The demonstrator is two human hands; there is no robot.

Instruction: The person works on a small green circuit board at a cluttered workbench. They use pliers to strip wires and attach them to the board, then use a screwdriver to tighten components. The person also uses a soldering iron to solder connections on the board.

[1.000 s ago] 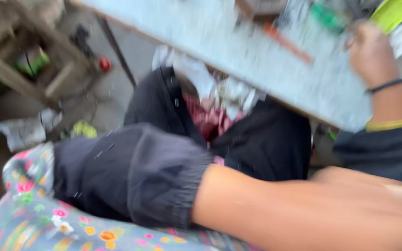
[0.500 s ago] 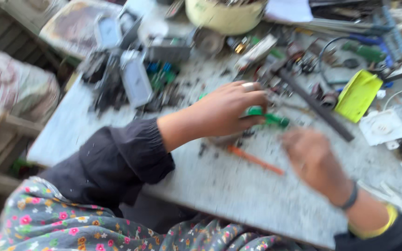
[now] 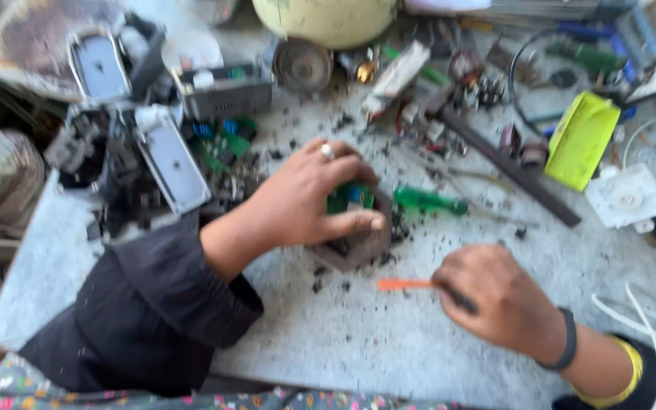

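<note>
1. The left hand (image 3: 309, 199) is curled, fingers bent and thumb stretched along the front, clasping a small brown housing (image 3: 351, 244) with a green circuit board (image 3: 349, 197) showing between the fingers. A ring sits on 1 finger.
2. That housing rests on the grey worktable (image 3: 358, 342), near its middle, among dark crumbs of debris.
3. The right hand (image 3: 499, 300) is closed around a thin tool with an orange tip (image 3: 405, 284); the tip points left, just short of the housing and not touching it. A dark band circles the wrist.
4. A green-handled screwdriver (image 3: 428, 201) lies on the table just right of the left hand.
5. A yellow-green flat box (image 3: 580, 140) lies tilted at the upper right, with a white square plastic piece (image 3: 628, 199) just below it.
6. A long dark bar (image 3: 510, 168) runs diagonally between the screwdriver and the yellow-green box.
7. Grey opened casings (image 3: 168, 156) sit at the upper left; a pale round container (image 3: 324, 19) stands at the top edge.
8. Any labels are too blurred to make out.
</note>
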